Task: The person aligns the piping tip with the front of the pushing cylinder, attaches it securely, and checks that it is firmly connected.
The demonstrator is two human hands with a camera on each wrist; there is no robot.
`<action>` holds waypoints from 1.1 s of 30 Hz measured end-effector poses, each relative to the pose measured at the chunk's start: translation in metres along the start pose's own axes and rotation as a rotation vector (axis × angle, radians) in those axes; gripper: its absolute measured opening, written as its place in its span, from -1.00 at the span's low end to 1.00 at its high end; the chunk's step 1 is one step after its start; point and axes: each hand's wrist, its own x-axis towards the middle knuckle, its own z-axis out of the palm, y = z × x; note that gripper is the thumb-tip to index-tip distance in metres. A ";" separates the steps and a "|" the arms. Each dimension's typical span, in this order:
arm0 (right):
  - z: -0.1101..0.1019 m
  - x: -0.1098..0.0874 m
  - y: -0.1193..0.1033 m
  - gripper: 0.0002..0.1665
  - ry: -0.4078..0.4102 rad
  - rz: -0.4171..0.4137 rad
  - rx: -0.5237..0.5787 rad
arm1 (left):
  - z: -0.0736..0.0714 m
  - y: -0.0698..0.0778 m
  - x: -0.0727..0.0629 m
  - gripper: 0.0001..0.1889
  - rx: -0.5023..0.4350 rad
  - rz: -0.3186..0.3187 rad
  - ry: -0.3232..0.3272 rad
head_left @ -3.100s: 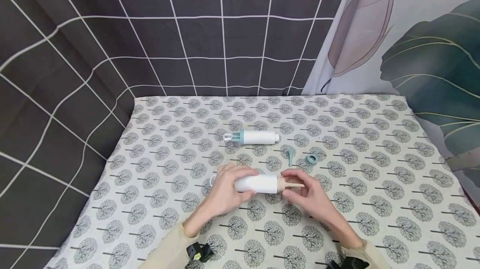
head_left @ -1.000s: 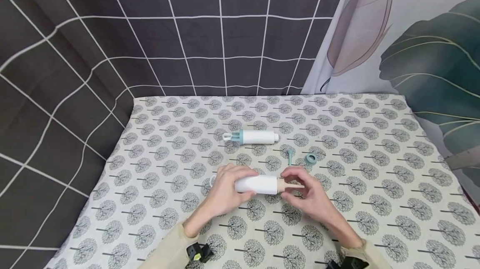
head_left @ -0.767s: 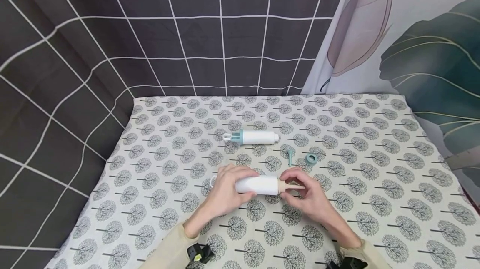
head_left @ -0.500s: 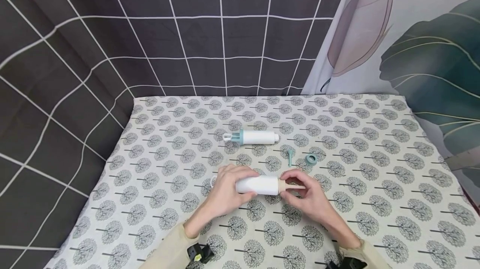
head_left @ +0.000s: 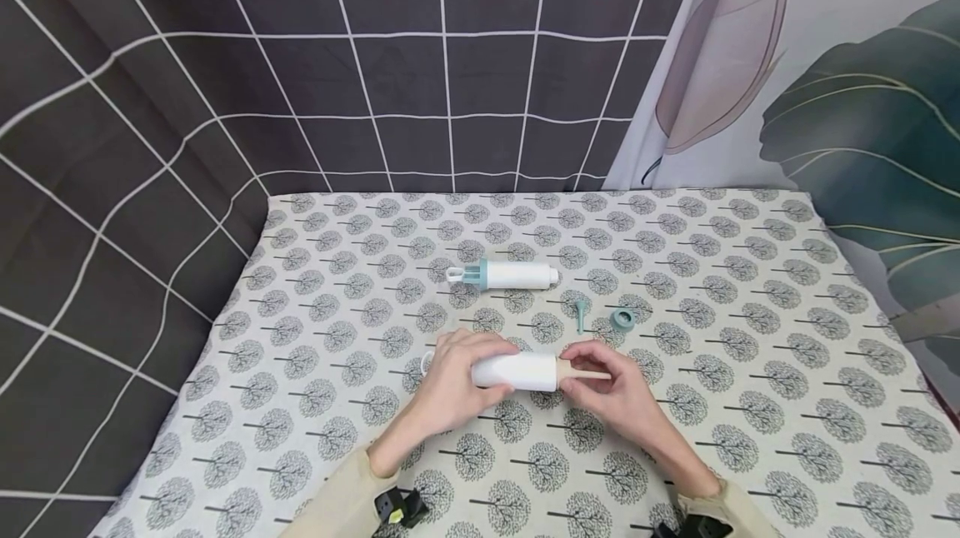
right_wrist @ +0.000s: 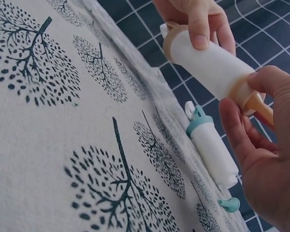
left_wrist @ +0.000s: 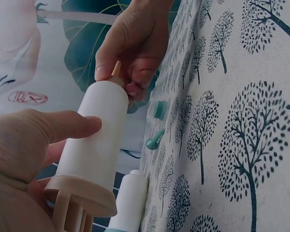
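My left hand (head_left: 453, 376) grips the white barrel of a large piping syringe (head_left: 516, 371), thumb lying along its side. A beige flange (left_wrist: 82, 193) with open ribs shows at the rear end in the left wrist view. At the other end my right hand (head_left: 611, 388) pinches a beige screw collar (right_wrist: 240, 93) between thumb and fingers. From that collar a slim beige nozzle (right_wrist: 261, 107) points out into the right palm. The syringe lies nearly level across the front of me, close over the cloth. Part of its ring handle (head_left: 427, 362) peeks out behind the left hand.
Farther back lies a second white syringe (head_left: 519, 275) with a teal flange and a ring handle. To its right rest a small teal nozzle (head_left: 581, 315) and a teal ring cap (head_left: 622, 319). A tree-print cloth (head_left: 360, 438) covers the table; a dark checked curtain (head_left: 405, 72) hangs behind.
The right thumb and fingers have shifted slightly on the collar, and the syringe has moved a touch with them. The left hand and the things on the cloth stay in place.
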 end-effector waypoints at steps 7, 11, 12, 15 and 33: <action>0.000 -0.001 -0.002 -0.68 -0.015 0.085 0.093 | 0.000 0.000 -0.001 -0.50 0.001 -0.007 -0.009; 0.000 -0.001 -0.004 -0.70 -0.025 0.123 0.112 | 0.000 -0.001 -0.001 -0.50 0.003 -0.009 -0.009; 0.000 -0.001 -0.005 -0.70 -0.025 0.133 0.112 | 0.000 -0.001 -0.001 -0.50 0.002 -0.007 -0.008; -0.001 0.000 -0.004 -0.65 -0.025 0.125 0.063 | 0.000 -0.002 -0.001 -0.49 0.004 0.004 -0.002; -0.004 0.001 0.001 -0.46 -0.087 -0.142 -0.010 | -0.001 -0.002 -0.001 -0.51 -0.012 -0.014 -0.011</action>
